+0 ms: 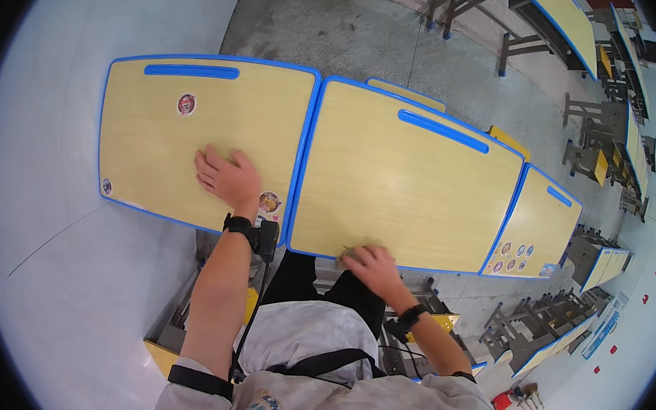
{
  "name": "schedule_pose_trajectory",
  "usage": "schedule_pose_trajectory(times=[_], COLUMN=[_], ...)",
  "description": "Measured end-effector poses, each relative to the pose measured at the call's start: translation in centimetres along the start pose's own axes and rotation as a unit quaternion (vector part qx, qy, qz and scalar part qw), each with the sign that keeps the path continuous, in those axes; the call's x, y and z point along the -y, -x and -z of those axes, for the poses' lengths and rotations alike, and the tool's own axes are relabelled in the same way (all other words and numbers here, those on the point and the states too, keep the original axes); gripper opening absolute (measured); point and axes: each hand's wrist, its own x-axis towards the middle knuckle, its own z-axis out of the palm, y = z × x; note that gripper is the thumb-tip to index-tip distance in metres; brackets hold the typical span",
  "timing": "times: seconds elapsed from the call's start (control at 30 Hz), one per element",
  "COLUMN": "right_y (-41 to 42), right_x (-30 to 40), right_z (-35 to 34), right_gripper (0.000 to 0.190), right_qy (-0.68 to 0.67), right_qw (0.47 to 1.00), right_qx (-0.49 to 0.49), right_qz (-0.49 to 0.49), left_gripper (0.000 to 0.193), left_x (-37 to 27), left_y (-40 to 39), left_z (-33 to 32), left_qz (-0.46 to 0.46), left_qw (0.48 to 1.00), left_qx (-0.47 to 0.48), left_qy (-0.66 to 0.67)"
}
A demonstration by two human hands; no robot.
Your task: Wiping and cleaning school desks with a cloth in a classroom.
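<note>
My left hand [229, 179] rests on the left school desk [154, 133], its fingers apart and nothing seen in it. Round stickers lie on that desk, among them a red one [186, 104] beyond the hand and a brownish one [270, 201] by the wrist. At the near edge of the middle desk [404, 188], my right hand [372, 266] is closed around a small greenish-brown cloth or sponge [349, 255], mostly hidden under the fingers. Both wrists wear black straps with small devices.
A third desk [535, 221] with several stickers adjoins on the right. A pale wall [51, 125] borders the left desk. Stools [509, 143] show behind the desks, and more desks and stools stand across the concrete floor [319, 25]. Cleaning tools and a red dustpan [502, 402] are at lower right.
</note>
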Motion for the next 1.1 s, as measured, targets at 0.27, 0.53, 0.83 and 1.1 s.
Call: schedule_pose_trajectory(times=[0.27, 0.53, 0.83, 1.1], right_y=[7.1, -2.9, 12.3, 2.0], right_x=[-22.3, -0.4, -10.6, -3.6], right_z=[6.3, -2.0, 1.7, -1.5], right_gripper=[0.029, 0.033, 0.025, 0.031], right_qy=[0.202, 0.07, 0.136, 0.123], right_qw=[0.713, 0.923, 0.802, 0.791], right_qx=[-0.251, -0.139, -0.236, -0.226], right_qz=[-0.623, -0.351, -0.531, -0.555], left_gripper=[0.053, 0.051, 0.051, 0.052], left_x=[-1.0, 0.1, 0.6, 0.8], left_y=[0.7, 0.0, -0.3, 0.1], left_z=[-0.1, -0.8, -1.6, -1.0], left_qz=[-0.001, -0.022, -0.009, -0.003], left_qw=[1.0, 0.999, 0.998, 0.999], left_qx=[0.018, -0.015, -0.041, -0.028], left_qy=[-0.002, -0.04, -0.043, -0.037])
